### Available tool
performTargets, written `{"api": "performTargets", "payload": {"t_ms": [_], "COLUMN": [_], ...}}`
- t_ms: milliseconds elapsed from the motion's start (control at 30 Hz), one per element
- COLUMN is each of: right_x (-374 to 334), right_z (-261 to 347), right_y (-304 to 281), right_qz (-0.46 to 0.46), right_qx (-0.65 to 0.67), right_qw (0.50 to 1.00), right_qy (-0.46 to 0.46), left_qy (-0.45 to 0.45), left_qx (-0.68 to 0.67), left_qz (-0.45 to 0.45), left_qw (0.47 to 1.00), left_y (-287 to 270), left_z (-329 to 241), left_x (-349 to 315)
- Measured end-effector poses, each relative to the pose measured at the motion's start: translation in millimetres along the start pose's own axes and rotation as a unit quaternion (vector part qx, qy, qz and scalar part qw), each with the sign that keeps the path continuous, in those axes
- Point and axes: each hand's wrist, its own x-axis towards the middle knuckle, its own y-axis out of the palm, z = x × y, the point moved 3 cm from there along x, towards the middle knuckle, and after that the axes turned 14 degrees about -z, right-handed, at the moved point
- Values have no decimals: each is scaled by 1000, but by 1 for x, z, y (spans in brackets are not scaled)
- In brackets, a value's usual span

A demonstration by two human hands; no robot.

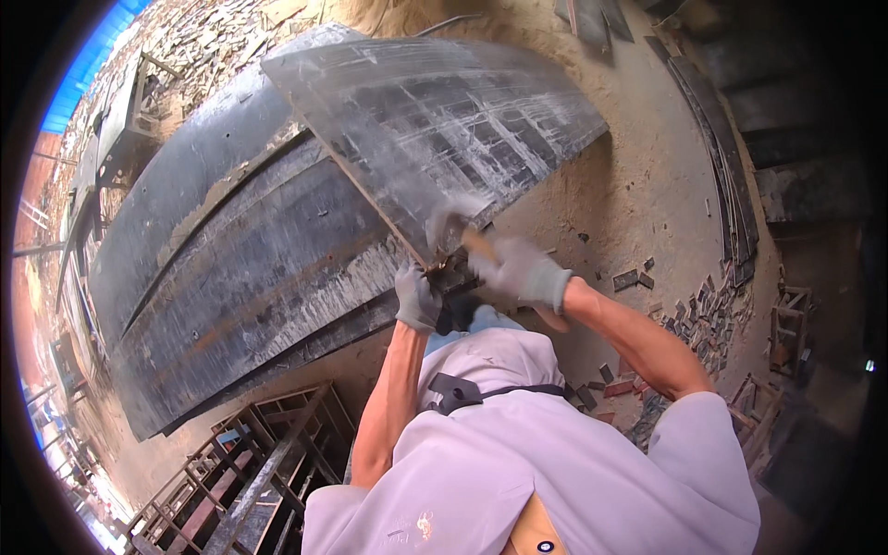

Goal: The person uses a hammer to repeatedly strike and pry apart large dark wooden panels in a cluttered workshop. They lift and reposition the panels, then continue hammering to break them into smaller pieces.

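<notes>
Gripping a wooden-handled tool (479, 246), its head blurred, the right hand (520, 270) is beside the near corner of a dark panel (444, 120). The left hand (418, 298) has its fingers at that corner's edge; whether they pinch or merely steady it, I cannot tell. The panel looks stiff and rather heavy, its scuffed face probably slick with dust, so opposite long edges seem the best hold. It lies askew, overlapping other dark sheets (268, 250), with sandy ground (523, 20) beyond
</notes>
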Motion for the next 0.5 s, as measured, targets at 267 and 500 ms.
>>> {"api": "performTargets", "payload": {"t_ms": [267,500], "right_x": [-19,-23], "right_z": [2,1], "right_y": [-2,-7], "right_qz": [-115,-8], "right_qx": [111,190], "right_qw": [985,974], "right_qy": [63,124], "left_qy": [-246,-265], "left_qx": [-281,-226], "left_qz": [39,17], "left_qw": [927,937], "left_y": [23,6], "left_z": [-21,-12], "left_x": [10,3]}}
